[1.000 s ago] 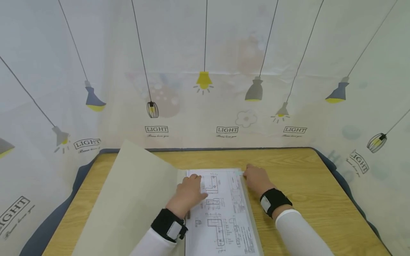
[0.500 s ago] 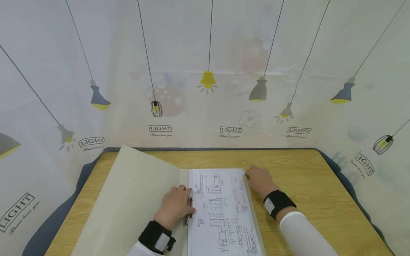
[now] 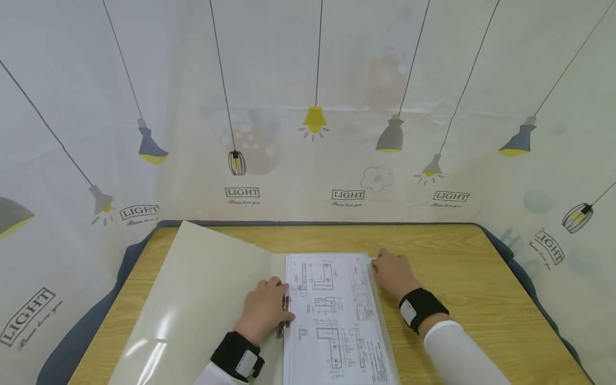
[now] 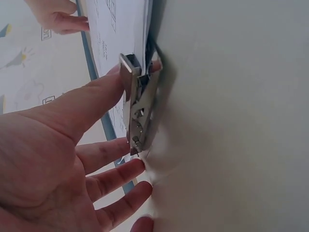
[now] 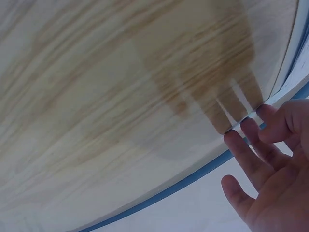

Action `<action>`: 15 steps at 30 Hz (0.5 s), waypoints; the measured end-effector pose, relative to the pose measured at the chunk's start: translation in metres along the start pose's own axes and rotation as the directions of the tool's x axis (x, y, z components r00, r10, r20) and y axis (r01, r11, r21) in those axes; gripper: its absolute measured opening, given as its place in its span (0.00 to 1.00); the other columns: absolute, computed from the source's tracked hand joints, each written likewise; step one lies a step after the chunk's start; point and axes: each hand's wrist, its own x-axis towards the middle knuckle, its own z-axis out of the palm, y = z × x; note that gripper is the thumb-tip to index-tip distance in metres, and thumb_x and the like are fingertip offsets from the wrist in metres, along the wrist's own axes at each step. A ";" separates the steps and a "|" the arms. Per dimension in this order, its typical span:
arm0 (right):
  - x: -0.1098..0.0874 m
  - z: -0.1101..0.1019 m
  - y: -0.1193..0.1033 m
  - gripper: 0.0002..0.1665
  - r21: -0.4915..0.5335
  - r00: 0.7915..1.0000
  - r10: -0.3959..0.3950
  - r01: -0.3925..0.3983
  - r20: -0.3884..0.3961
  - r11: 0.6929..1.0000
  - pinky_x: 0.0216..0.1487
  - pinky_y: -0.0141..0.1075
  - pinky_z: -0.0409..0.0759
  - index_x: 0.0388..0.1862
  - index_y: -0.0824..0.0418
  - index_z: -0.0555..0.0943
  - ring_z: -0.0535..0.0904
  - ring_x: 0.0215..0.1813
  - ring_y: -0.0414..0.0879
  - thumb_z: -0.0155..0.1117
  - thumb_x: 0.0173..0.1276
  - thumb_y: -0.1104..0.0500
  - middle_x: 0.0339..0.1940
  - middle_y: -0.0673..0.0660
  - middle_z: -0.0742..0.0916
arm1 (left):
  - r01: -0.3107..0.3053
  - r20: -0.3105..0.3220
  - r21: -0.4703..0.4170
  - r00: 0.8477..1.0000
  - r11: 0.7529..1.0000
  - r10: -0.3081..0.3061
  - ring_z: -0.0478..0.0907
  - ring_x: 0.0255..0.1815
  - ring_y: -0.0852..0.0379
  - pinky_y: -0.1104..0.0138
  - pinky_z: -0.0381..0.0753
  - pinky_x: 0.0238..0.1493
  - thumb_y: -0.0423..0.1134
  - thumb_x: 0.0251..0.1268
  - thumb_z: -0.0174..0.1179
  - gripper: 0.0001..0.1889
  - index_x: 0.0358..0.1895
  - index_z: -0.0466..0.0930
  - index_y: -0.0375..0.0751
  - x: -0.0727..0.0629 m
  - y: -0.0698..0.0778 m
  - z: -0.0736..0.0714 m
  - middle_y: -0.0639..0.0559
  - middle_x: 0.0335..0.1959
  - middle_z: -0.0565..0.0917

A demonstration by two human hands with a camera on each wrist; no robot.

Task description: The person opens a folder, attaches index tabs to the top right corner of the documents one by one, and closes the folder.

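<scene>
A cream folder (image 3: 202, 294) lies unfolded on the wooden table, its cover spread to the left. White sheets with technical drawings (image 3: 337, 321) fill its right half. My left hand (image 3: 262, 310) is at the metal clip (image 4: 140, 96) on the folder's spine. The left wrist view shows the thumb pressed against the clip and the other fingers extended, tips on the folder. At the sheets' top right corner, my right hand (image 3: 392, 272) is beside a small pale blue tab. In the right wrist view its fingertips (image 5: 231, 137) touch the tabletop; any pinch is hidden.
The wooden table (image 3: 471, 289) extends right of the folder and behind it, with a dark blue edging (image 3: 507, 262). A white curtain-like sheet (image 3: 289, 69) printed with lamps surrounds the table's back and sides.
My left hand has moved down and left from the sheets to the metal clip, and hardly moves in the last half second. My right hand stays at the sheets' top right corner.
</scene>
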 end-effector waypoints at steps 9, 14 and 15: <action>-0.007 0.000 0.022 0.13 -0.034 0.999 0.045 -0.044 0.013 0.998 0.50 0.54 0.74 0.45 0.68 0.82 0.81 0.44 0.58 0.51 0.68 0.67 0.52 0.64 0.80 | -0.004 0.011 0.002 1.000 1.000 0.004 0.69 0.44 0.50 0.58 0.75 0.43 0.54 0.41 0.74 0.37 0.58 0.77 0.41 0.004 -0.004 0.005 0.46 0.51 0.76; -0.008 0.005 0.025 0.15 0.007 0.998 0.056 -0.056 -0.019 0.998 0.51 0.55 0.74 0.50 0.67 0.80 0.80 0.49 0.60 0.50 0.69 0.66 0.53 0.64 0.80 | -0.010 0.023 0.011 1.000 1.000 0.010 0.69 0.46 0.49 0.56 0.76 0.45 0.54 0.42 0.73 0.38 0.59 0.76 0.41 0.003 -0.004 0.006 0.46 0.53 0.75; -0.007 0.006 0.026 0.16 0.021 0.998 0.065 -0.065 -0.026 0.998 0.52 0.56 0.74 0.52 0.67 0.79 0.79 0.50 0.60 0.50 0.69 0.65 0.54 0.65 0.79 | -0.011 0.025 0.011 1.000 1.000 0.011 0.69 0.46 0.49 0.56 0.76 0.45 0.55 0.42 0.73 0.38 0.59 0.76 0.41 0.003 -0.004 0.006 0.46 0.53 0.75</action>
